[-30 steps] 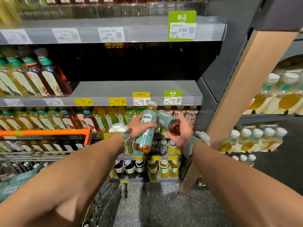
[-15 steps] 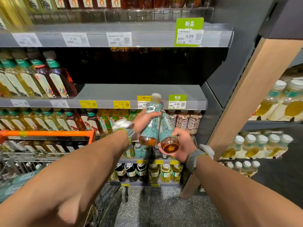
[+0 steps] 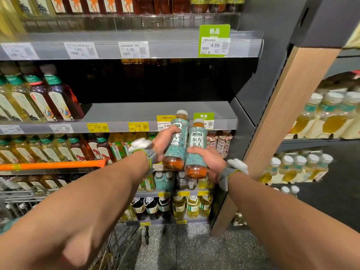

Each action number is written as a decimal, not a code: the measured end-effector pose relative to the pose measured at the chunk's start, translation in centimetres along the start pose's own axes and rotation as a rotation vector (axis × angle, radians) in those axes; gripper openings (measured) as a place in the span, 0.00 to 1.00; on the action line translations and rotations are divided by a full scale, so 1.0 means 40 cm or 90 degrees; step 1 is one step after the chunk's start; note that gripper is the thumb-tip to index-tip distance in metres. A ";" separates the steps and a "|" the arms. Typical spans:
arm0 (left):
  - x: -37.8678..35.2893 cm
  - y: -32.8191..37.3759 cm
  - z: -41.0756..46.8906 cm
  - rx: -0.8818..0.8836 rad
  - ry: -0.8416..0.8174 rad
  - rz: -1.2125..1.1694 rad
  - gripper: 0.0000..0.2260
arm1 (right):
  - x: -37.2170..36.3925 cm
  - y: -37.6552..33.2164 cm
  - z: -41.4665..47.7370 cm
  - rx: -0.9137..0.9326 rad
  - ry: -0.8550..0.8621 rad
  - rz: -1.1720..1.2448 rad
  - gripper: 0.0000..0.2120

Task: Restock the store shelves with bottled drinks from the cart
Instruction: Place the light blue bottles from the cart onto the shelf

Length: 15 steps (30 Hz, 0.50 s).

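**Spotter:** While you've got both arms up, what fills your feed?

**Operator:** Mostly the shelving bay [image 3: 175, 50]. The part I care about is its grey middle shelf [image 3: 148, 112], which is bare to the right of the dark tea bottles [image 3: 58, 98]. The orange cart handle [image 3: 52, 165] sits low on my left.

**Spotter:** And the hands?

**Operator:** My left hand [image 3: 165, 142] has its fingers wrapped round the left bottle [image 3: 176, 145]. My right hand [image 3: 209, 159] clasps the right bottle [image 3: 196, 151] low down, thumb across the label. Both bottles are upright, touching side by side, just in front of that shelf's price rail [image 3: 116, 128].

**Spotter:** Which step?

**Operator:** Placing, I'd judge. Next I must lift both above the rail, reach in and stand them down without clipping the tags [image 3: 138, 126].
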<state>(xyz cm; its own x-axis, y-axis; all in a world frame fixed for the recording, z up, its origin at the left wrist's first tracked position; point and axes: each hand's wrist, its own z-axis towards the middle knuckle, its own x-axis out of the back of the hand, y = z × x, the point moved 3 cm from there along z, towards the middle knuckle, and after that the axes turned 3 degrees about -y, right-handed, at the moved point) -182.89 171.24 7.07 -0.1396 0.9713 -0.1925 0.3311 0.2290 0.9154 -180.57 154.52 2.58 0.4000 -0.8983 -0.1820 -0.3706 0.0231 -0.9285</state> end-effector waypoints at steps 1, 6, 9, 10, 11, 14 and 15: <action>0.000 0.003 0.000 -0.011 0.015 0.026 0.17 | -0.004 -0.008 -0.001 0.019 0.022 -0.010 0.29; 0.019 0.028 0.007 -0.070 0.076 0.102 0.25 | -0.014 -0.053 0.013 0.130 0.070 -0.088 0.28; 0.025 0.057 0.015 -0.112 0.095 0.147 0.24 | -0.015 -0.081 0.024 0.125 0.114 -0.087 0.39; 0.026 0.069 0.016 -0.123 0.098 0.155 0.25 | -0.018 -0.089 0.030 0.125 0.117 -0.063 0.41; 0.026 0.082 0.017 -0.133 0.097 0.156 0.27 | -0.021 -0.097 0.034 0.132 0.120 -0.045 0.41; 0.013 0.120 0.020 -0.189 0.128 0.197 0.31 | -0.020 -0.137 0.040 0.175 0.127 -0.045 0.35; 0.005 0.135 0.024 -0.223 0.144 0.222 0.30 | -0.014 -0.153 0.047 0.192 0.128 -0.038 0.34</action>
<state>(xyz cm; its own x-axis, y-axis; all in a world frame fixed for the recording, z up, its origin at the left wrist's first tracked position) -180.24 172.74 11.64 -0.2869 0.9391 0.1893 0.0682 -0.1771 0.9818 -176.96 155.70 7.77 0.2296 -0.9696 -0.0849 -0.0758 0.0692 -0.9947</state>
